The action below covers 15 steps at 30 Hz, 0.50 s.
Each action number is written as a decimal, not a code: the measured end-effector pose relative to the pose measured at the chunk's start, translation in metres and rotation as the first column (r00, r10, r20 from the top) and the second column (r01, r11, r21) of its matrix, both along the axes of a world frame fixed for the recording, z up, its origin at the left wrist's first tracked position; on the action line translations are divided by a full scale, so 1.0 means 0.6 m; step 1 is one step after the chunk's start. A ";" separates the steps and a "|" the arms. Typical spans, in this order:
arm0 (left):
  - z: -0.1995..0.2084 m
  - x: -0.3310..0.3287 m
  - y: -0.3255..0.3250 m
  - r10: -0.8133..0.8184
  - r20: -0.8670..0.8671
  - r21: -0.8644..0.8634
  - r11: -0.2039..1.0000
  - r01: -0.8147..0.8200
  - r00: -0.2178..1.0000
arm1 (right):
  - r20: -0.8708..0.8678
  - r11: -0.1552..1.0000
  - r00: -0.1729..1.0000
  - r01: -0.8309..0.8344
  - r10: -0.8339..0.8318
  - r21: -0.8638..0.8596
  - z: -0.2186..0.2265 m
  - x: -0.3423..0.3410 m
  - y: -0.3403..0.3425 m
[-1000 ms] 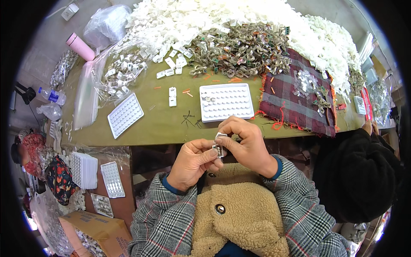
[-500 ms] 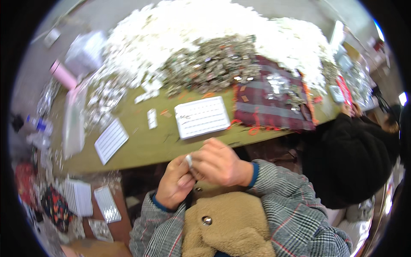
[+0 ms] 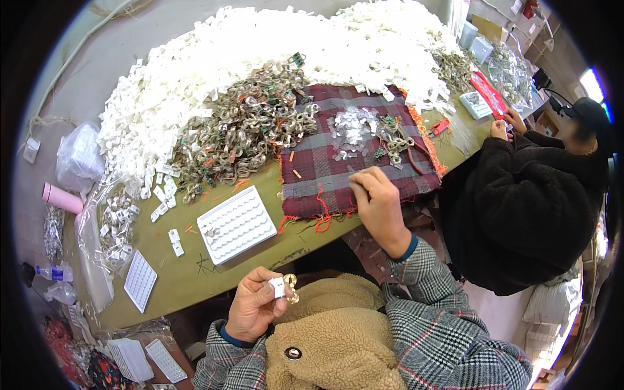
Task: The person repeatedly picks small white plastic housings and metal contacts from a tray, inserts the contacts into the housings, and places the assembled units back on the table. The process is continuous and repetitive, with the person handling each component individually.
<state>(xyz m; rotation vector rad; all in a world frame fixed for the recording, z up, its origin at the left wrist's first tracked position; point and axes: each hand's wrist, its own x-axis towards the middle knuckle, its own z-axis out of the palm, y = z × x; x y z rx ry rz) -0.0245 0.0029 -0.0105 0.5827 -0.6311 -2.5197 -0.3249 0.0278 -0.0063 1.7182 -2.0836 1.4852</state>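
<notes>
My left hand (image 3: 250,305), in front of my chest, pinches a small white tag (image 3: 278,287) with a gold-coloured looped metal piece (image 3: 292,288) sticking out beside it. My right hand (image 3: 382,207) is over the near edge of a dark red and grey checked cloth (image 3: 305,188). Its fingers are bent together, and anything between the tips is too small to make out. On that cloth lie a scatter of small clear flat pieces (image 3: 354,127) and a small heap of metal loops (image 3: 394,144). A white tray (image 3: 244,227) with rows of slots stands left of the cloth, a few small bits in it.
Behind the cloth rise a large mound of white tags (image 3: 195,58) and a heap of metal loops (image 3: 240,127). A second white tray (image 3: 140,281) and a pink bottle (image 3: 63,197) are at the left. To the right, a person in black (image 3: 520,208) works at the same table (image 3: 175,286).
My hands were together in front of my chest. The right has moved away to the right and forward, over the cloth; the left keeps the white tag. My view has turned to the right.
</notes>
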 end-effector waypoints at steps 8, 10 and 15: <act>-0.001 -0.019 -0.012 -0.031 0.007 0.073 0.997 0.031 0.999 | -0.184 0.970 0.982 0.095 -0.053 0.225 -0.027 -0.036 -0.036; 0.000 -0.012 -0.011 -0.013 0.018 0.105 0.994 0.011 1.000 | -0.204 0.975 0.977 0.107 -0.067 0.194 -0.018 -0.032 -0.039; 0.000 0.009 -0.012 0.116 -0.015 0.069 0.991 -0.115 0.993 | 0.515 0.926 0.830 -0.340 0.214 0.163 0.033 0.058 -0.006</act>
